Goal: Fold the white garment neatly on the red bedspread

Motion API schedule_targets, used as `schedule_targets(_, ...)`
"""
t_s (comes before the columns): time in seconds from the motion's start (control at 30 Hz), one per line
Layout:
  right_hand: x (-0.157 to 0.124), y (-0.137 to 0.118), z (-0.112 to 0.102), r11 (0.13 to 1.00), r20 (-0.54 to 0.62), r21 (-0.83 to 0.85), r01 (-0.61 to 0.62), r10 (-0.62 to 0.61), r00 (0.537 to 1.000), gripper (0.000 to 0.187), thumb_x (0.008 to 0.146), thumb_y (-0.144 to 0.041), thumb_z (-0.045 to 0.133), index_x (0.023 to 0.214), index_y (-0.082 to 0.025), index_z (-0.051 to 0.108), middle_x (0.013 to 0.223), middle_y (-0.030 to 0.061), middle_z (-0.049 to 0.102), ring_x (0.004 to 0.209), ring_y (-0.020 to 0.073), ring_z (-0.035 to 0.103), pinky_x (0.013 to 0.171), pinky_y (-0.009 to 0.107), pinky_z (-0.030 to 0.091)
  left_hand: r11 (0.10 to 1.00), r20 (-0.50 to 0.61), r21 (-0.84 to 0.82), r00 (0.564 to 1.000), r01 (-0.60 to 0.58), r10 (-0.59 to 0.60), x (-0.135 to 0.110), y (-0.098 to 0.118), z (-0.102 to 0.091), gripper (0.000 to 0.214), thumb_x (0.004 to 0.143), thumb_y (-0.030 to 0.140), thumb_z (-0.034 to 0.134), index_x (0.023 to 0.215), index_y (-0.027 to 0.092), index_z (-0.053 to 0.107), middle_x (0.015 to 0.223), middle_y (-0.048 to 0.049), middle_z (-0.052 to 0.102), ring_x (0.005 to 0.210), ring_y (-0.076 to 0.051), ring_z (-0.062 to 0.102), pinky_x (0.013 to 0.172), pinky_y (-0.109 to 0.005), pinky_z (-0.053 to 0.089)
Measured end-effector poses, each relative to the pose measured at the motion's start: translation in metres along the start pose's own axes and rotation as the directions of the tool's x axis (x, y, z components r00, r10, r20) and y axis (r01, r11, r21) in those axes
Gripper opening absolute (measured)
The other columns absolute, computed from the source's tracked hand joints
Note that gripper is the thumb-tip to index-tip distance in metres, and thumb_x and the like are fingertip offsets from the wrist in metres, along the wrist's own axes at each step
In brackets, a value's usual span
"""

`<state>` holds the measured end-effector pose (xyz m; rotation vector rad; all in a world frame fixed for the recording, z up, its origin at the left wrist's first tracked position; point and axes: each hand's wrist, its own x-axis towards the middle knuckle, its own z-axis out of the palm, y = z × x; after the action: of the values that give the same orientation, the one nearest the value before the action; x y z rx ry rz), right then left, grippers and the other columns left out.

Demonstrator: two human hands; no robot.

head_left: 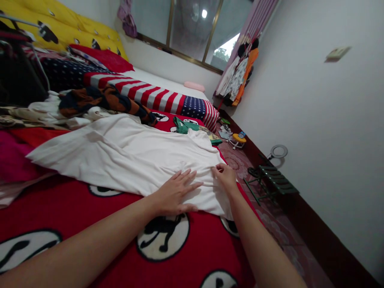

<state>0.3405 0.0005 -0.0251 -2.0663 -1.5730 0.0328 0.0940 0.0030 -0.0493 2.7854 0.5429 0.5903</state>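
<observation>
A white T-shirt [141, 146] lies spread out across a red blanket [120, 228] with black-and-white round prints. My left hand [177, 194] rests flat on the shirt's upper part, fingers spread and holding nothing. Close beside it, my right hand [224, 176] pinches the shirt's edge near the collar, thumb and fingers together. Wrinkles run through the fabric around both hands. The shirt's hem reaches left towards a pile of clothes.
Rumpled clothes [99, 102] lie at the left, with a green folded garment [186, 126] beyond the shirt. A flag-patterned bed [156, 94] stands behind. Right of the bed edge, a dark folding chair [277, 180], a ring light [279, 151] and a yellow stool [239, 138] stand along the wall.
</observation>
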Motion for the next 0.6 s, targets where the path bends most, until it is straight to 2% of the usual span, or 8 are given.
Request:
schedule_targets(0.07,0.002,0.004,0.003,0.999,-0.041,-0.023,-0.025,0.024,0.999,0.025,0.083,-0.032,0.046,0.084,-0.018,0.066,0.076,0.0058,0.069,0.071,0.0184,0.061,0.061,0.026,0.042,0.998,-0.016,0.035,0.999,0.048,-0.047,0.0,-0.001,0.003,0.074,0.085,0.068,0.045,0.145,0.027,0.037,0.156,-0.0157,0.023,0.143,-0.037,0.018,0.113,-0.056,0.017)
schedule_targets(0.13,0.004,0.005,0.001,0.994,-0.051,-0.09,-0.065,0.06,0.997,0.02,0.078,-0.025,0.05,0.086,-0.019,0.067,0.079,0.0059,0.069,0.074,0.0193,0.062,0.063,0.027,0.042,0.997,-0.017,0.054,0.999,0.052,-0.051,0.0,-0.002,0.007,0.075,0.084,0.071,0.042,0.145,0.027,0.038,0.155,-0.0159,0.025,0.144,-0.037,0.017,0.113,-0.057,0.015)
schedule_targets(0.2,0.007,0.002,-0.004,0.985,-0.059,-0.154,-0.084,0.076,0.995,0.023,0.072,-0.017,0.053,0.089,-0.019,0.067,0.088,0.0069,0.069,0.077,0.0198,0.062,0.066,0.028,0.042,0.997,-0.015,0.063,0.999,0.043,-0.042,0.0,-0.004,0.011,0.077,0.083,0.073,0.04,0.145,0.027,0.038,0.155,-0.0155,0.026,0.144,-0.037,0.016,0.114,-0.056,0.013)
schedule_targets(0.27,0.014,-0.008,-0.009,0.986,-0.097,-0.158,-0.052,0.037,0.995,0.028,0.072,-0.014,0.053,0.096,-0.019,0.067,0.097,0.0083,0.067,0.077,0.0188,0.061,0.068,0.029,0.042,0.997,-0.015,0.067,0.999,0.039,-0.038,-0.001,-0.005,0.013,0.078,0.083,0.074,0.038,0.145,0.027,0.038,0.155,-0.0154,0.025,0.144,-0.037,0.016,0.114,-0.056,0.012)
schedule_targets(0.33,0.022,-0.024,-0.011,0.992,-0.107,-0.115,0.044,-0.056,0.993,0.027,0.074,-0.016,0.052,0.097,-0.018,0.067,0.098,0.0073,0.067,0.074,0.017,0.06,0.071,0.029,0.043,0.997,-0.012,0.07,0.999,0.04,-0.039,-0.001,-0.006,0.014,0.077,0.083,0.074,0.036,0.145,0.027,0.037,0.156,-0.0155,0.024,0.144,-0.037,0.015,0.114,-0.055,0.012)
schedule_targets(0.4,0.03,-0.044,-0.006,0.986,-0.046,-0.03,0.162,-0.163,0.986,0.021,0.077,-0.018,0.053,0.09,-0.018,0.069,0.09,0.0054,0.068,0.073,0.0159,0.059,0.071,0.028,0.043,0.997,-0.01,0.071,0.999,0.042,-0.041,-0.001,-0.005,0.013,0.077,0.084,0.074,0.036,0.145,0.026,0.038,0.155,-0.0158,0.024,0.144,-0.038,0.015,0.114,-0.056,0.012)
schedule_targets(0.47,0.034,-0.062,0.004,0.973,0.067,0.048,0.228,-0.231,0.971,0.017,0.078,-0.022,0.057,0.086,-0.018,0.071,0.081,0.0037,0.069,0.072,0.0154,0.06,0.07,0.026,0.042,0.997,-0.01,0.07,0.999,0.035,-0.035,-0.001,-0.005,0.012,0.077,0.084,0.074,0.037,0.144,0.026,0.039,0.155,-0.0158,0.026,0.144,-0.038,0.016,0.114,-0.056,0.012)
schedule_targets(0.6,0.033,-0.086,0.027,0.978,0.257,0.037,0.204,-0.206,0.944,0.026,0.076,-0.033,0.065,0.098,-0.021,0.07,0.072,0.0008,0.068,0.066,0.0153,0.06,0.061,0.025,0.039,0.998,-0.039,0.067,0.999,0.022,-0.02,0.0,-0.004,0.011,0.076,0.084,0.072,0.041,0.143,0.024,0.042,0.156,-0.0155,0.023,0.143,-0.039,0.014,0.113,-0.057,0.015)
